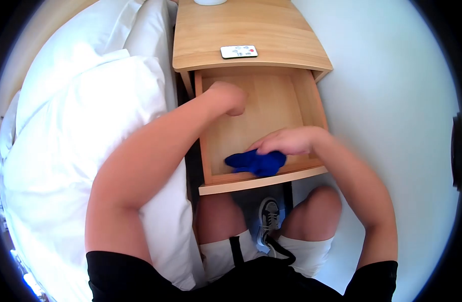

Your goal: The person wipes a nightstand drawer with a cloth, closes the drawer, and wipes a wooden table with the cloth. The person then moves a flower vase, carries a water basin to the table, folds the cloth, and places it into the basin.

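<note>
- Pinching the blue cloth (259,163) in our right grip (287,141): fingers and thumb brought together on its upper edge, rest bunched below.
- Our left grip (230,98): curled, wrist bent, over the left rear of the drawer (279,103). Fingertips hidden from us; can't tell how tight it is or whether it has anything.
- Cloth location: front of the pulled-out drawer, just behind the front panel.
- Remote (239,52): flat on the surface (251,25) above the drawer. One red button; other markings too small for us to read.
- Materials: cloth soft, deep blue, crumpled. Drawer and surface pale grained wood, surface with bowed front edge. Remote a thin rectangle, white face, dark edge.
- Left of us: white bedding (90,100), puffy, creased.
- Below the drawer: grey-and-black sneaker (267,219), pale laces.
</note>
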The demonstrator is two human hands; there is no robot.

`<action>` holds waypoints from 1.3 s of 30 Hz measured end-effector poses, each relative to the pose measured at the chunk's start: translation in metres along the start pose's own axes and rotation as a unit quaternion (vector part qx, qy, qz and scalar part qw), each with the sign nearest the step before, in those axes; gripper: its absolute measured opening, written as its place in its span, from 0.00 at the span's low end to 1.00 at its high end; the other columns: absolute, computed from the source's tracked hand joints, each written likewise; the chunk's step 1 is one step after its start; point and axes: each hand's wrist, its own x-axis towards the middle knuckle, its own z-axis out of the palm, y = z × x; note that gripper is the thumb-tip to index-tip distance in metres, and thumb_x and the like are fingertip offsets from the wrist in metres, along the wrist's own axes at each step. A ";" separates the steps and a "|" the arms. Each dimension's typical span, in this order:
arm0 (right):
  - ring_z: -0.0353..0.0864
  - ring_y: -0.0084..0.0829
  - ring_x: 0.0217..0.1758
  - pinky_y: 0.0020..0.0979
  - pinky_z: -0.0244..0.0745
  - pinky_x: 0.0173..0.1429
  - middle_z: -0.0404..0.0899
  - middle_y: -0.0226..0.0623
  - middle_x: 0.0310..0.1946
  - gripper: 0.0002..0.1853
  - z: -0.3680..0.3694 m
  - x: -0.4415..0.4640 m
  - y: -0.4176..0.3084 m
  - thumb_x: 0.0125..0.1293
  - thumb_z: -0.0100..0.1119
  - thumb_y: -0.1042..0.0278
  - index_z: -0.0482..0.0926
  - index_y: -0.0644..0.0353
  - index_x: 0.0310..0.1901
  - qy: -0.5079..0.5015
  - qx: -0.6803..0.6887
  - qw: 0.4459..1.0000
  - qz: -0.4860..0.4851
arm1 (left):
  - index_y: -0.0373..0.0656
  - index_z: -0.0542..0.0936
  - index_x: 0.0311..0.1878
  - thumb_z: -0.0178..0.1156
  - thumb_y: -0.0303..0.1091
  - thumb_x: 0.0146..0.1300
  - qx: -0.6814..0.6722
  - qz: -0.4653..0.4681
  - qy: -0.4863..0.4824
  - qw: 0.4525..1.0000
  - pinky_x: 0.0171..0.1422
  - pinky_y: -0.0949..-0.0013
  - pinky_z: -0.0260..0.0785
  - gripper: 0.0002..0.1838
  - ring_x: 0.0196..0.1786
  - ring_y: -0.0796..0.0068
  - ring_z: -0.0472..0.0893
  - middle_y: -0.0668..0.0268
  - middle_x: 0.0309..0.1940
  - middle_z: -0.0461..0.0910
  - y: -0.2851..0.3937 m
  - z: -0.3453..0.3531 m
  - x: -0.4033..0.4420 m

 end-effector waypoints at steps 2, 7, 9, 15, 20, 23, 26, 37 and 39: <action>0.83 0.30 0.53 0.34 0.78 0.60 0.84 0.38 0.55 0.29 0.031 0.022 -0.021 0.73 0.62 0.53 0.75 0.66 0.66 -0.042 -0.286 0.953 -0.092 | 0.50 0.71 0.76 0.47 0.35 0.68 -0.032 0.014 0.034 0.999 0.69 0.55 0.74 0.31 0.70 0.56 0.77 0.57 0.69 0.78 0.001 -0.004 -0.006; 0.85 0.32 0.46 0.35 0.80 0.53 0.88 0.42 0.45 0.24 0.072 0.055 -0.044 0.70 0.65 0.52 0.82 0.66 0.55 0.028 -0.440 0.896 -0.054 | 0.49 0.72 0.76 0.47 0.36 0.68 -0.014 0.011 0.011 1.000 0.69 0.54 0.73 0.31 0.69 0.56 0.78 0.57 0.68 0.79 0.000 -0.002 0.002; 0.85 0.31 0.45 0.34 0.80 0.53 0.88 0.41 0.43 0.23 0.064 0.050 -0.035 0.70 0.66 0.52 0.83 0.65 0.54 0.027 -0.424 0.903 -0.058 | 0.49 0.72 0.75 0.47 0.36 0.68 -0.020 0.022 0.026 0.999 0.69 0.54 0.74 0.31 0.69 0.56 0.78 0.57 0.68 0.79 0.000 0.001 0.003; 0.86 0.33 0.41 0.34 0.81 0.49 0.88 0.40 0.40 0.22 0.018 0.006 -0.001 0.66 0.67 0.51 0.85 0.62 0.50 0.051 -0.373 0.925 -0.056 | 0.48 0.74 0.73 0.48 0.38 0.69 -0.014 0.036 0.039 0.998 0.68 0.53 0.74 0.28 0.68 0.56 0.79 0.57 0.67 0.79 0.002 0.001 -0.001; 0.87 0.34 0.40 0.35 0.81 0.47 0.88 0.41 0.38 0.19 -0.017 -0.067 0.025 0.61 0.67 0.56 0.86 0.62 0.48 0.135 -0.371 0.918 -0.019 | 0.50 0.72 0.74 0.48 0.39 0.70 -0.001 0.036 0.020 0.999 0.69 0.53 0.74 0.29 0.69 0.56 0.78 0.57 0.68 0.78 0.001 0.004 0.004; 0.86 0.34 0.39 0.36 0.80 0.46 0.88 0.41 0.36 0.20 -0.031 -0.095 0.039 0.58 0.68 0.56 0.86 0.63 0.46 0.248 -0.453 0.853 0.073 | 0.50 0.71 0.76 0.48 0.40 0.70 -0.003 0.029 0.024 0.999 0.70 0.53 0.73 0.30 0.70 0.57 0.77 0.57 0.69 0.77 0.001 0.006 0.004; 0.87 0.35 0.36 0.38 0.81 0.44 0.88 0.42 0.33 0.21 -0.012 -0.104 0.028 0.54 0.68 0.55 0.87 0.63 0.45 0.322 -0.485 0.803 0.127 | 0.51 0.70 0.76 0.48 0.40 0.71 -0.002 0.023 0.017 1.000 0.71 0.54 0.72 0.30 0.71 0.57 0.76 0.57 0.71 0.76 0.001 0.004 0.002; 0.80 0.49 0.62 0.44 0.77 0.65 0.80 0.50 0.61 0.24 -0.085 -0.062 0.033 0.69 0.64 0.58 0.79 0.63 0.62 0.708 -0.448 0.516 -0.180 | 0.51 0.69 0.78 0.49 0.41 0.70 0.002 0.028 0.009 1.000 0.72 0.55 0.72 0.32 0.71 0.58 0.76 0.58 0.71 0.75 0.004 0.004 0.002; 0.77 0.49 0.66 0.45 0.76 0.67 0.76 0.52 0.66 0.27 -0.106 -0.043 0.041 0.70 0.63 0.58 0.76 0.62 0.66 0.684 -0.490 0.513 -0.173 | 0.51 0.69 0.78 0.49 0.41 0.70 0.003 0.029 0.009 1.000 0.72 0.55 0.72 0.32 0.71 0.58 0.76 0.58 0.71 0.76 0.003 0.003 -0.001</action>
